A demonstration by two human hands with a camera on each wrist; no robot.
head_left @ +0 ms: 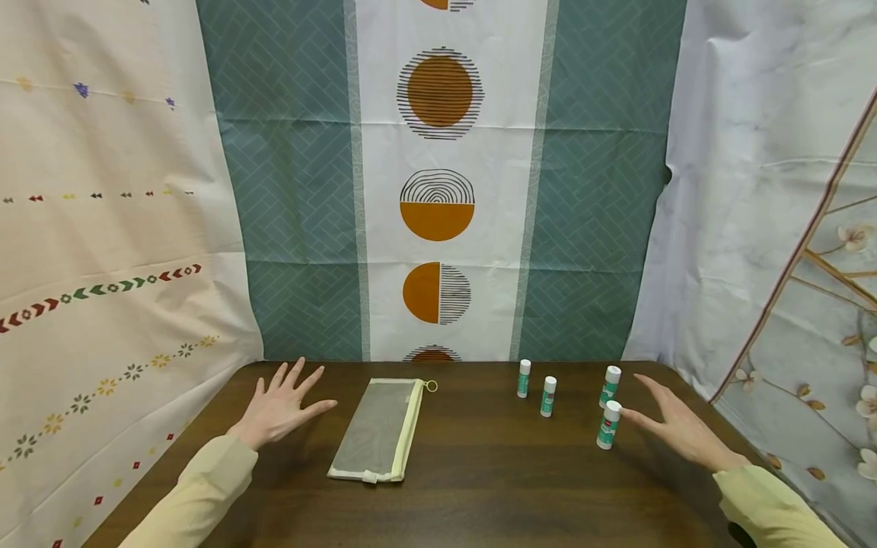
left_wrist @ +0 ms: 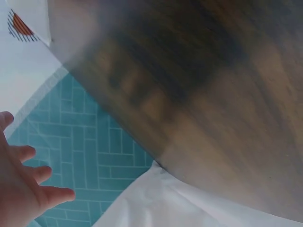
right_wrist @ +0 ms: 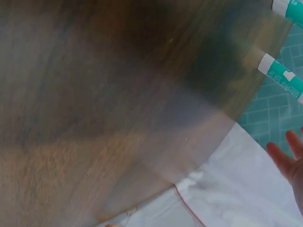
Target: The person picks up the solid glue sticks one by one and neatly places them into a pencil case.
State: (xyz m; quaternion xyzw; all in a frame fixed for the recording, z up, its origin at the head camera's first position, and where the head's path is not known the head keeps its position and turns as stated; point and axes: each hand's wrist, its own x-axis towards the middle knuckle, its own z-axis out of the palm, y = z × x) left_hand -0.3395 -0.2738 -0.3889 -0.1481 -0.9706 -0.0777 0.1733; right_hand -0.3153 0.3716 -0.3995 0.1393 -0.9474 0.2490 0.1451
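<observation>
My left hand (head_left: 282, 406) is held over the left side of the table, its fingers spread and nothing in it. To its right lies a flat zip pouch (head_left: 373, 430), greyish and see-through, with a pale yellow zip edge and a ring pull. My right hand (head_left: 687, 428) hovers at the right with fingers loosely extended, holding nothing. Nearest to it stands a glue stick (head_left: 608, 426) with a white cap and green label; the thumb tip comes close to its cap in the head view. Another glue stick (head_left: 609, 387) stands just behind, near the fingertips.
Two more glue sticks, one (head_left: 524, 379) at the back and one (head_left: 549, 396) slightly nearer, stand upright right of the middle. The dark wooden table (head_left: 479, 487) meets a patterned curtain (head_left: 445, 228) at its back edge. Pale cloths hang along both sides.
</observation>
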